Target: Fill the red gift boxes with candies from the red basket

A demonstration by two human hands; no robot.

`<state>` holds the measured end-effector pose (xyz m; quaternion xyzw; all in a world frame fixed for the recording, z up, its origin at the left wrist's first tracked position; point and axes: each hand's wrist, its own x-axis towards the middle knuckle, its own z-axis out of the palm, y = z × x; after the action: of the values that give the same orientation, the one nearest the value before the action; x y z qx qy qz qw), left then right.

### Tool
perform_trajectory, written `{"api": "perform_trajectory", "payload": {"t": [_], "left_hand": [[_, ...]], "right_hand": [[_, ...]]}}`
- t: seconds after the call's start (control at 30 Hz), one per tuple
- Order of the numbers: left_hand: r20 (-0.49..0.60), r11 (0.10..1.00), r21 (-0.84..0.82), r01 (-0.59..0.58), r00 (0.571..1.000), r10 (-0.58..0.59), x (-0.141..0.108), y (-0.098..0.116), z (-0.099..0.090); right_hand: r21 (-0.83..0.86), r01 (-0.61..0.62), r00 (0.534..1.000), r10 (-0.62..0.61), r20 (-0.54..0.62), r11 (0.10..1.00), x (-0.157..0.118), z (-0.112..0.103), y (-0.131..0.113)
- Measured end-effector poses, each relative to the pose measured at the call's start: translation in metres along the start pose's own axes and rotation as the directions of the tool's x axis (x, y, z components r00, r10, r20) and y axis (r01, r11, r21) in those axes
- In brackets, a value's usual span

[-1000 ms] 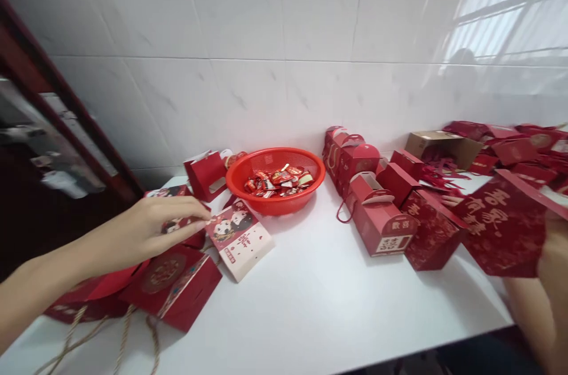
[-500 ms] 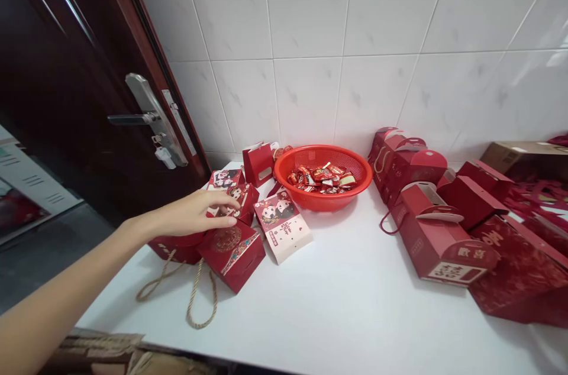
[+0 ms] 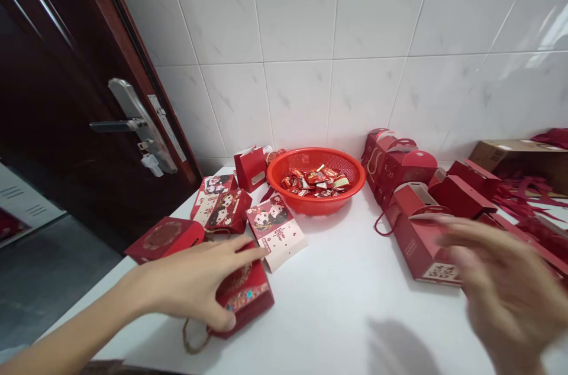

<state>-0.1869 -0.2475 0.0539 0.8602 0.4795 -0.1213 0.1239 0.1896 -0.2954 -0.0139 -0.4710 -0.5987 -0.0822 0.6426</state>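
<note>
My left hand rests over a small red gift box, its fingers across the top and its thumb on the near side. The box has a gold round emblem, a colourful patterned band and a twisted rope handle lying on the table. My right hand, blurred by motion, is raised at the right, with thumb and fingers apart and nothing seen in it. Behind it stands a red gable-topped box with a white label. Just beyond my left hand lies a pink and red card-like box with cartoon figures.
A red plastic basket of wrapped sweets stands near the tiled wall. More red boxes are at the left. At the right are several red boxes and a cardboard carton. A dark door borders the left.
My left hand has moved nearer and slightly right, and the red gift box has come with it, away from the others. My right hand has come into view at the right.
</note>
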Motion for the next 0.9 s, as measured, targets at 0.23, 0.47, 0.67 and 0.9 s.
{"api": "perform_trajectory", "payload": {"t": [0.23,0.47,0.67,0.9], "left_hand": [[-0.203,0.823,0.215,-0.526,0.8,0.565,0.003,0.052,0.011],[-0.335,0.665,0.445,-0.6,0.577,0.745,0.048,0.048,0.046],[-0.286,0.649,0.374,-0.663,0.583,0.761,0.066,0.041,0.055],[-0.411,0.713,0.186,-0.676,0.606,0.681,0.076,0.039,0.052]], "right_hand": [[0.035,-0.695,0.284,0.23,0.931,0.718,-0.018,0.09,-0.002],[0.104,-0.831,0.243,0.188,0.952,0.546,-0.017,0.101,0.007],[0.193,-0.794,0.416,0.284,0.864,0.577,-0.024,0.107,0.015],[0.269,-0.586,0.645,0.239,0.726,0.764,-0.022,0.101,0.015]]}}
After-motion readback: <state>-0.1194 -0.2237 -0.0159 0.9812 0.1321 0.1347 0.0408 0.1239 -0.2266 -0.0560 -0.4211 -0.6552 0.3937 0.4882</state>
